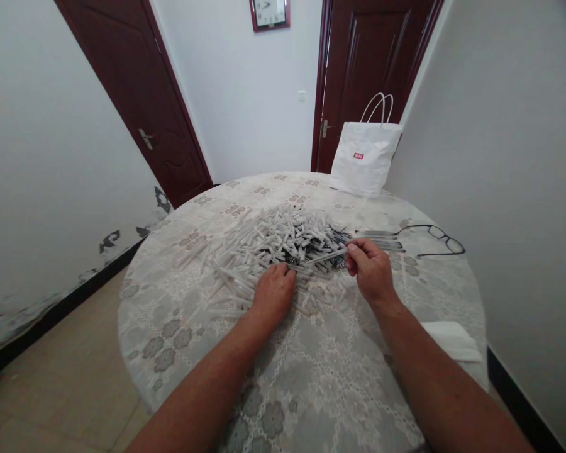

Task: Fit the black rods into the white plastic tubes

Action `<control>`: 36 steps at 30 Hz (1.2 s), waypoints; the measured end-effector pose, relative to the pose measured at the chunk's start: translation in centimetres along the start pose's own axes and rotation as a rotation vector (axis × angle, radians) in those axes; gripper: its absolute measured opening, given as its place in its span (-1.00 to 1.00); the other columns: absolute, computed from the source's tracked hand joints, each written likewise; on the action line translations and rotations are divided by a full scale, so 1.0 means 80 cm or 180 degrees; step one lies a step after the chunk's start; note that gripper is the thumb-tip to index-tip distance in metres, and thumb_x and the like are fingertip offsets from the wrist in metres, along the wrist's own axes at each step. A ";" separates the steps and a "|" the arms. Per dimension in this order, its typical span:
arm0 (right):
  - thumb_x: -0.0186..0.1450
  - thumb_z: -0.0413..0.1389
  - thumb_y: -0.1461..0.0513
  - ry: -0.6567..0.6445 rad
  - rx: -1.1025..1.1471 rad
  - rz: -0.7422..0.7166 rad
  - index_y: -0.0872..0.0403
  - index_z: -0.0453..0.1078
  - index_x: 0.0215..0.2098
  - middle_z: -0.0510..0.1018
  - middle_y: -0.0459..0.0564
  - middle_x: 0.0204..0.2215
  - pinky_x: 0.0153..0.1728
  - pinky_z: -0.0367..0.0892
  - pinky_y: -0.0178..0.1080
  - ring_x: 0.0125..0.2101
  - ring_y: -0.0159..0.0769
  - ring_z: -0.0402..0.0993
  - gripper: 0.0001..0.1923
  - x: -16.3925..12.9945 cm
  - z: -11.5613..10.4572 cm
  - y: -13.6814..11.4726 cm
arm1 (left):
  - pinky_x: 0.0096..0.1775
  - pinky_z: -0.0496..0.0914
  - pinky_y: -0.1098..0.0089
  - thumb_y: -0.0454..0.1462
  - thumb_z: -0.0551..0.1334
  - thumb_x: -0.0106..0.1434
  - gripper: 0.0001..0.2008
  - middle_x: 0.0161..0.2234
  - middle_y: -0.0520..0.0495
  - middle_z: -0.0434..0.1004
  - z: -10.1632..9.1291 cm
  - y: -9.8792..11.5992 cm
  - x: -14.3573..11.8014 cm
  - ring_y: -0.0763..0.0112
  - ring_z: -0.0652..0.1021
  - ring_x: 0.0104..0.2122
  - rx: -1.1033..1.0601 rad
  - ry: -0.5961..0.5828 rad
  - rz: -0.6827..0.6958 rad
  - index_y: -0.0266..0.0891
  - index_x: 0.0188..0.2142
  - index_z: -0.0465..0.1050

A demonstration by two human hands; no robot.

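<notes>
A large heap of pen parts lies on the table: white pen caps (283,226), translucent pen barrels (233,277) and dark refills (316,246). At the heap's right front, my right hand (371,267) pinches one end of a slim, translucent pen barrel (327,256), which points left over the pile. My left hand (274,290) rests at the near edge of the heap, fingers bent together and pressed among the parts; its fingertips are partly hidden, so what they hold is unclear. Just beyond my right hand, several pens (380,239) lie side by side in a row.
Dark-framed glasses (438,239) lie at the table's right. A white paper bag (365,160) stands at the back right edge. Under my right forearm is a folded white item (453,340). A patterned cloth (321,377) covers the round table. Walls and doors are behind it.
</notes>
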State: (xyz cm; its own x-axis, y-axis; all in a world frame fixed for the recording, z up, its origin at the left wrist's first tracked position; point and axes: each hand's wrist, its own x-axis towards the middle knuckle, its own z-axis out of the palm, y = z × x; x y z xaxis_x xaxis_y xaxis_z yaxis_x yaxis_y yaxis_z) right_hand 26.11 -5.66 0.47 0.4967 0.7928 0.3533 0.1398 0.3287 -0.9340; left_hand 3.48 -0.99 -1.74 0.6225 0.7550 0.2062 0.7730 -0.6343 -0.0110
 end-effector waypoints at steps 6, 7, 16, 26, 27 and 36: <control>0.32 0.17 0.07 -0.0117 0.0028 0.0051 0.07 0.44 -0.25 0.38 -0.21 -0.68 -0.65 0.14 -0.38 -0.69 -0.45 0.21 -0.78 -0.002 0.001 0.000 | -0.09 0.36 0.25 -0.35 0.12 0.36 -0.87 -0.17 -0.16 0.49 0.008 -0.002 -0.001 0.17 0.46 -0.12 -0.0068 0.0163 0.0117 -0.19 -0.21 0.45; 0.32 0.17 0.07 -0.0122 0.0055 0.0061 0.07 0.44 -0.24 0.38 -0.21 -0.68 -0.65 0.14 -0.38 -0.69 -0.45 0.21 -0.77 -0.003 0.001 0.001 | -0.09 0.36 0.24 -0.34 0.11 0.37 -0.87 -0.18 -0.16 0.49 0.009 -0.003 -0.001 0.17 0.46 -0.13 -0.0157 0.0203 0.0123 -0.19 -0.21 0.44; 0.32 0.18 0.02 -0.0229 0.0347 0.0261 0.07 0.42 -0.23 0.37 -0.20 -0.67 -0.66 0.12 -0.39 -0.68 -0.45 0.19 -0.73 -0.005 0.004 0.009 | -0.03 0.35 0.27 -0.23 -0.01 0.46 -0.76 -0.14 -0.16 0.51 -0.010 0.000 -0.012 0.26 0.51 -0.11 -0.2390 0.0974 -0.0384 -0.21 -0.06 0.38; 0.34 0.16 0.01 -0.0516 0.0164 0.0287 0.08 0.42 -0.23 0.37 -0.20 -0.66 -0.66 0.12 -0.38 -0.68 -0.45 0.20 -0.71 -0.010 0.010 0.017 | -0.38 0.32 0.40 -0.06 0.11 0.38 -0.70 -0.53 0.09 0.39 -0.001 -0.009 -0.010 0.41 0.43 -0.52 -0.3964 0.0156 -0.0829 -0.24 -0.17 0.44; 0.35 0.16 0.02 -0.0538 0.0171 0.0281 0.08 0.42 -0.23 0.37 -0.20 -0.66 -0.66 0.12 -0.38 -0.68 -0.45 0.20 -0.71 -0.011 0.011 0.018 | -0.39 0.31 0.40 -0.06 0.12 0.37 -0.70 -0.54 0.09 0.38 0.001 -0.009 -0.010 0.42 0.43 -0.53 -0.4005 0.0144 -0.0841 -0.24 -0.17 0.44; 0.34 0.16 0.02 -0.0611 0.0127 0.0259 0.08 0.43 -0.22 0.38 -0.20 -0.65 -0.65 0.13 -0.38 -0.67 -0.45 0.22 -0.72 -0.012 0.011 0.011 | -0.43 0.29 0.44 -0.04 0.19 0.32 -0.68 -0.57 0.10 0.39 -0.003 -0.006 -0.010 0.45 0.42 -0.55 -0.4310 0.0099 -0.0940 -0.25 -0.17 0.47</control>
State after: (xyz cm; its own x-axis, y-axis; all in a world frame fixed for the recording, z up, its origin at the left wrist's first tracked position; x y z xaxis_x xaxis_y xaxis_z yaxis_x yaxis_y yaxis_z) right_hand 24.97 -5.66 -0.67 0.3321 0.8995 0.2839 0.0699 0.2766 -0.9584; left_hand 2.54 -1.32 -1.67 0.4417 0.8954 0.0563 0.1433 -0.1323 0.9808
